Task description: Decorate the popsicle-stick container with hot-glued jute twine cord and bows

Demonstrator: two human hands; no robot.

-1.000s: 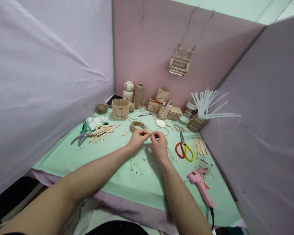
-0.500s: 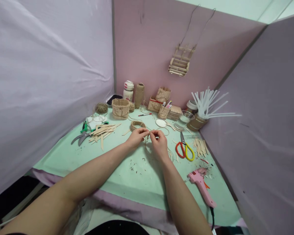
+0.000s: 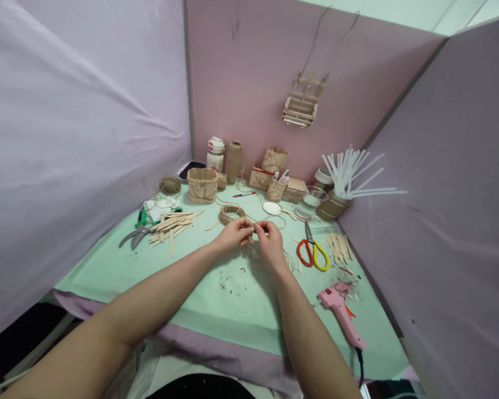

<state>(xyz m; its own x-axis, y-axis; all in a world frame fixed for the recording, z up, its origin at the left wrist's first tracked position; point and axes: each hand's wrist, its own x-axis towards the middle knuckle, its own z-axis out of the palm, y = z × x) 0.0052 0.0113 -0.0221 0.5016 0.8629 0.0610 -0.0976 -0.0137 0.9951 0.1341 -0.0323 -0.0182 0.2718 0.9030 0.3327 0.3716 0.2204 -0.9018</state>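
Note:
Above the middle of the table, my left hand [image 3: 235,234] and my right hand [image 3: 269,238] meet fingertip to fingertip. Both are closed in a pinch on a thin piece of twine [image 3: 253,226], mostly hidden by the fingers. Just behind my left hand lies a coil of brown twine [image 3: 232,213]. Loose strands of twine [image 3: 289,261] show beside my right wrist. Scissors with one red and one yellow handle [image 3: 313,252] rest to the right of my right hand.
A pink glue gun [image 3: 341,313] lies at the right front. Wooden strips [image 3: 172,226] and grey-bladed shears [image 3: 135,237] are at left. Behind stand a woven-look basket [image 3: 202,185], a clear water bowl [image 3: 311,204] and a jar of white glue sticks [image 3: 335,205].
Both hands stay pinched together in nearly the same place. The left fingers have curled in more, and the short strand hanging below them is less visible. The view has shifted slightly.

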